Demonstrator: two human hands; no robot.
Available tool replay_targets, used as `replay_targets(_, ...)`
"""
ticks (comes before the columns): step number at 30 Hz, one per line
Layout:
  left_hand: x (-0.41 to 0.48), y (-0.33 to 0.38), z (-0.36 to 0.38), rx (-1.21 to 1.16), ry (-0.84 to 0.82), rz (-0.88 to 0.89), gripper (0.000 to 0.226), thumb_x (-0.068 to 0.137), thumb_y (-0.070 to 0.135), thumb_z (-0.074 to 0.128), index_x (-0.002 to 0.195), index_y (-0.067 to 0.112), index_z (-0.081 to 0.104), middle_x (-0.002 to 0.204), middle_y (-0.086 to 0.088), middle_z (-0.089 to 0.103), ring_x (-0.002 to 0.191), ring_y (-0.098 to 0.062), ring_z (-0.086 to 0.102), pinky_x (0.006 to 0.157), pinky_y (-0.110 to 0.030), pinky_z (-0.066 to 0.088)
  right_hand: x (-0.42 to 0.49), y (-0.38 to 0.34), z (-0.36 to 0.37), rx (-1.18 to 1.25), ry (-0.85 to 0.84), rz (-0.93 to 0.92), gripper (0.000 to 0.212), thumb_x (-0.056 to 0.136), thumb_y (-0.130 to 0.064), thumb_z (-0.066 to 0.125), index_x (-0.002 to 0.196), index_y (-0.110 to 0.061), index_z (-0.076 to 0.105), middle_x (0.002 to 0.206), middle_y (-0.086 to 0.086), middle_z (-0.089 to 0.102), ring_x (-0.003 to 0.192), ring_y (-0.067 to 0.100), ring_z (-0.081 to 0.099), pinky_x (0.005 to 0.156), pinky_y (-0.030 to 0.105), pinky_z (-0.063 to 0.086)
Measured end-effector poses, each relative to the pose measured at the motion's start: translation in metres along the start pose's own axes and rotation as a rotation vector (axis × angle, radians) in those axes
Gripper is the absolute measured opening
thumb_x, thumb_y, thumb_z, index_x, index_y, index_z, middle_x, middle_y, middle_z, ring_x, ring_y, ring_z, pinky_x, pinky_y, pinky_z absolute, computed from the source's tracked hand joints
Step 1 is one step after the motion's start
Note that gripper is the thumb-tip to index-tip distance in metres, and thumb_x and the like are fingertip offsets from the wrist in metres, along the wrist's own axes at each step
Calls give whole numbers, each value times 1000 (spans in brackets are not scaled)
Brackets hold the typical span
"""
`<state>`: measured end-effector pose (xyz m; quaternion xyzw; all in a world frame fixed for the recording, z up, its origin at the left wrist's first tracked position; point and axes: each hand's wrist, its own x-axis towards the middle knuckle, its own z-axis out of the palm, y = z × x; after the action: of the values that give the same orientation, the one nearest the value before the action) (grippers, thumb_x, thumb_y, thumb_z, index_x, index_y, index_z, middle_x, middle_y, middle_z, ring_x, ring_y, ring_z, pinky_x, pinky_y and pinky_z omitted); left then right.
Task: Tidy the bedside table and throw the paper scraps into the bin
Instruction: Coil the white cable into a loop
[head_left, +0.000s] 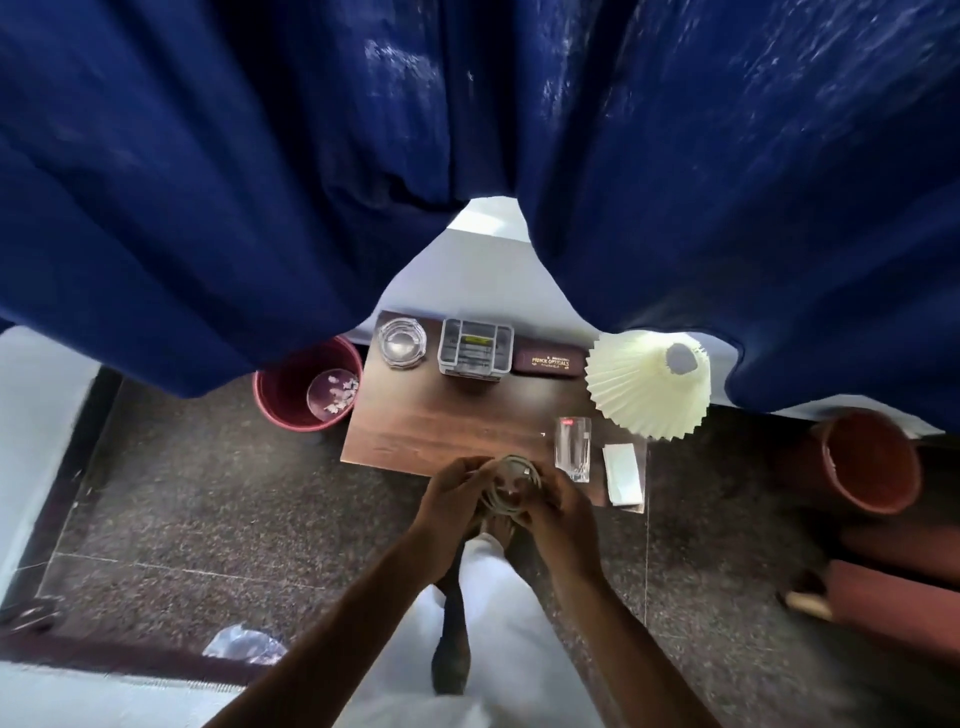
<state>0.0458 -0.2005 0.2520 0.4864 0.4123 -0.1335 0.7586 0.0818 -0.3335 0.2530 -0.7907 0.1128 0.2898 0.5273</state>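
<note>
A dark wooden bedside table (441, 421) stands below a blue curtain. At its near edge, my left hand (452, 493) and my right hand (558, 506) together hold a coiled white cable (511, 486). A red bin (291, 395) sits on the floor left of the table, with paper scraps (340, 392) lying in it. On the table are a glass ashtray (401, 343), a clear plastic organiser box (475, 345), a maroon glasses case (548, 361), a cream pleated lampshade (647, 384), a drinking glass (572, 449) and a folded white paper (622, 474).
A blue curtain (260, 182) hangs over the far side of the table and part of the bin. A terracotta pot (867, 462) lies on its side at the right. A crumpled plastic bag (244, 644) lies on the speckled floor at lower left.
</note>
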Motion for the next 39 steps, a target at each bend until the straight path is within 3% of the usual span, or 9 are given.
replay_targets(5, 85, -22, 24, 42, 103, 11, 14, 97, 3, 55, 102, 4, 68, 96, -20, 73, 81, -24, 73, 75, -34, 60, 76, 30, 2, 63, 55, 58, 13, 91, -26, 70, 97, -38, 71, 90, -14, 76, 88, 9, 73, 81, 41, 63)
replay_targets(8, 126, -30, 35, 91, 129, 5, 12, 91, 2, 59, 89, 8, 69, 88, -18, 72, 76, -29, 68, 68, -34, 58, 114, 47, 8, 12, 125, 66, 15, 91, -31, 65, 99, -42, 73, 99, -10, 76, 95, 15, 72, 82, 48, 61)
replay_targets(11, 173, -39, 41, 108, 188, 13, 11, 92, 3, 62, 99, 8, 68, 85, -4, 70, 75, -20, 66, 63, -26, 54, 156, 68, 18, -15, 220, 106, 23, 86, -34, 57, 98, -50, 69, 101, -10, 74, 96, 18, 70, 82, 52, 60)
replay_targets(14, 220, -52, 45, 66, 195, -5, 21, 89, 7, 64, 109, 5, 70, 96, -7, 73, 83, -20, 65, 72, -30, 52, 198, 87, 32, 43, 350, 180, 33, 74, -36, 53, 102, -41, 70, 102, -9, 74, 98, 21, 70, 85, 53, 58)
replay_targets(19, 271, -72, 53, -63, 197, -54, 27, 91, 10, 65, 117, 14, 62, 107, -9, 74, 94, -20, 69, 99, -46, 56, 249, 95, 52, 326, 537, 308, 34, 86, -4, 62, 118, -14, 70, 104, 4, 72, 94, 26, 72, 81, 48, 62)
replay_targets(25, 302, -76, 51, 55, 179, -49, 45, 95, 4, 61, 139, 7, 53, 130, -10, 65, 113, -24, 67, 99, -45, 56, 269, 92, 69, 177, 663, 310, 31, 91, -12, 63, 122, -15, 67, 106, 3, 73, 103, 25, 69, 96, 43, 56)
replay_targets(28, 313, -73, 50, 95, 197, -30, 42, 96, 5, 62, 137, 8, 55, 119, -4, 67, 109, -23, 68, 94, -43, 59, 272, 85, 68, 5, 619, 289, 32, 93, -13, 62, 125, -10, 65, 114, 10, 73, 111, 27, 65, 100, 35, 48)
replay_targets(32, 323, -71, 51, 178, 191, -51, 39, 94, 9, 63, 133, 14, 59, 100, 14, 65, 112, -24, 67, 102, -47, 53, 277, 80, 62, -200, 508, 248, 36, 92, -14, 64, 127, -5, 62, 120, 16, 70, 114, 35, 63, 97, 40, 48)
replay_targets(39, 320, -70, 62, 387, 166, 56, 36, 97, 9, 60, 132, 15, 62, 123, 1, 70, 112, -13, 63, 104, -29, 47, 277, 78, 54, -369, 406, 355, 31, 93, -23, 61, 122, -11, 61, 123, 19, 66, 118, 42, 59, 90, 43, 50)
